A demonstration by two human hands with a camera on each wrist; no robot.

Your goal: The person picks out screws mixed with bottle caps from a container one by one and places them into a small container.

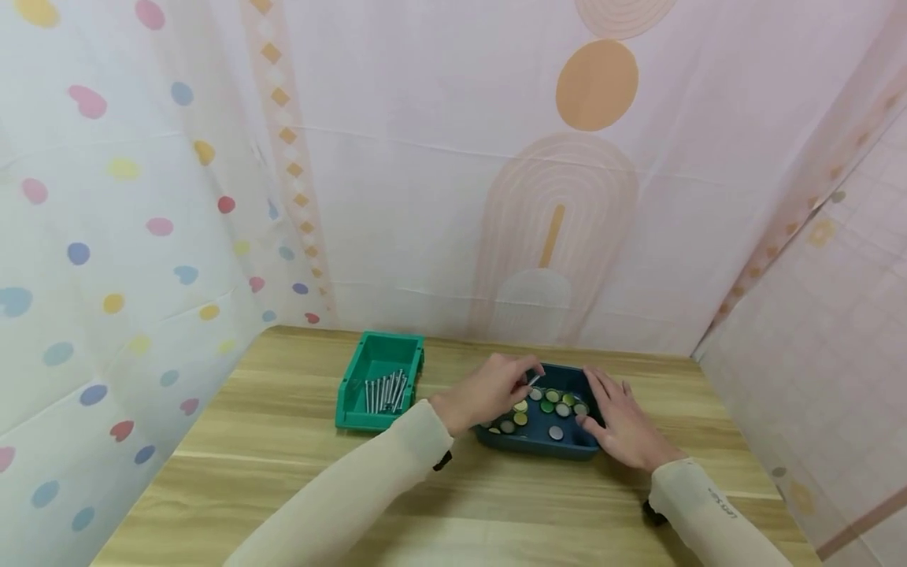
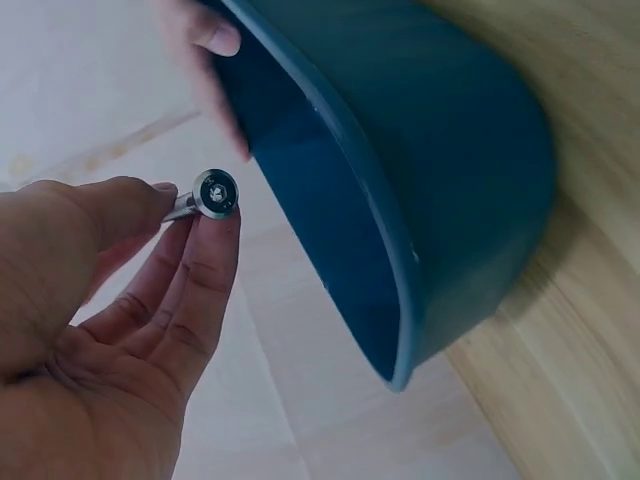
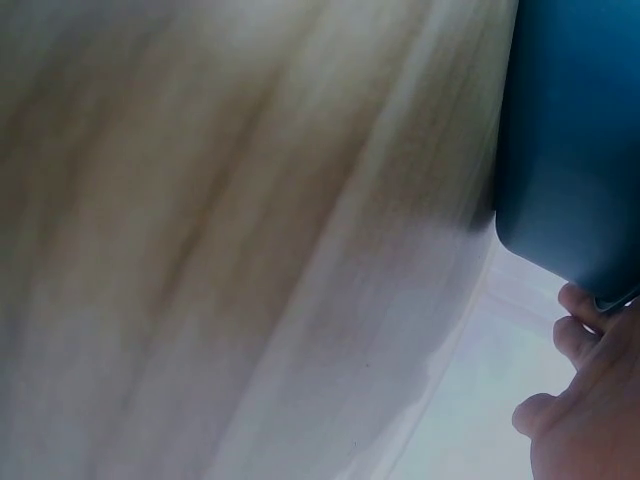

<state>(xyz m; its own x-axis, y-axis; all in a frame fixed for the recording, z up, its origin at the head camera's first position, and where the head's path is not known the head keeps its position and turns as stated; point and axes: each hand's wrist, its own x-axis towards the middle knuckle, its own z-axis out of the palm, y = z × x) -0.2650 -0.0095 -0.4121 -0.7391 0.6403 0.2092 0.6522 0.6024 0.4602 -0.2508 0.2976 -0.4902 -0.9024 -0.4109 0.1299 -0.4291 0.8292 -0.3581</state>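
Note:
In the head view my left hand [image 1: 489,390] is over the left side of a dark blue plastic bin [image 1: 534,447]. It pinches a silver bolt [image 2: 216,193] between thumb and fingertips; the left wrist view shows the round head with a hex socket. My right hand [image 1: 627,425] holds the bin's right side, thumb over the rim and fingers along the far right corner. Inside the bin lie several round bottle caps [image 1: 556,432], yellow, green and silvery. The left hand hides part of the bin's left end.
To the left stands a green open-front bin [image 1: 347,398] with several long silver bolts [image 1: 386,391] lying side by side. Both bins are on a wood-grain table [image 1: 496,520]. A patterned curtain [image 1: 411,197] hangs behind the table's back edge.

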